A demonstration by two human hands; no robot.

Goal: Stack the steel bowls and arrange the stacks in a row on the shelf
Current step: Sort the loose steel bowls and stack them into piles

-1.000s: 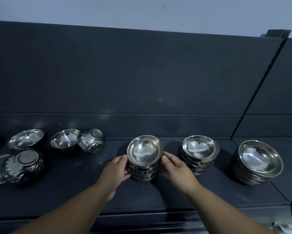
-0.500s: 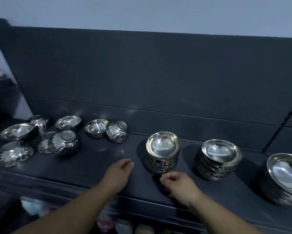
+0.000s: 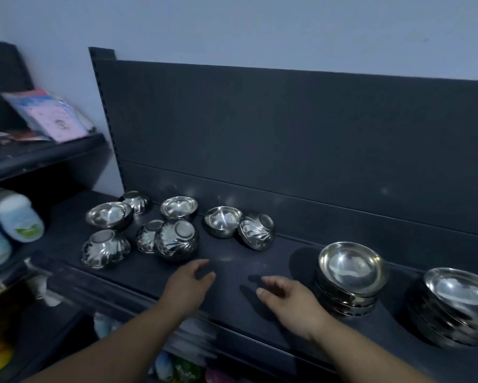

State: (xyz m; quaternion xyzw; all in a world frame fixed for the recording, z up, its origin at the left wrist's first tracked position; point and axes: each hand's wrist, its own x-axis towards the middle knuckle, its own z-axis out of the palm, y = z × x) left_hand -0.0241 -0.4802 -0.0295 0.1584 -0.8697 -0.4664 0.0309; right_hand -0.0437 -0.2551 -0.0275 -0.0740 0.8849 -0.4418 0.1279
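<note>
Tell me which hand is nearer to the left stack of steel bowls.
The right hand. It is just left of the left stack, apart from it; the left hand is farther left, by the loose bowls.

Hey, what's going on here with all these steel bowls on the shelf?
A person is partway through stacking steel bowls on a dark shelf. The left hand and right hand are both empty, held just above the shelf's front. To their left lies a cluster of loose bowls, some upright and some upside down, not yet stacked. To their right stand a nearer stack and a second stack at the frame's edge.
</note>
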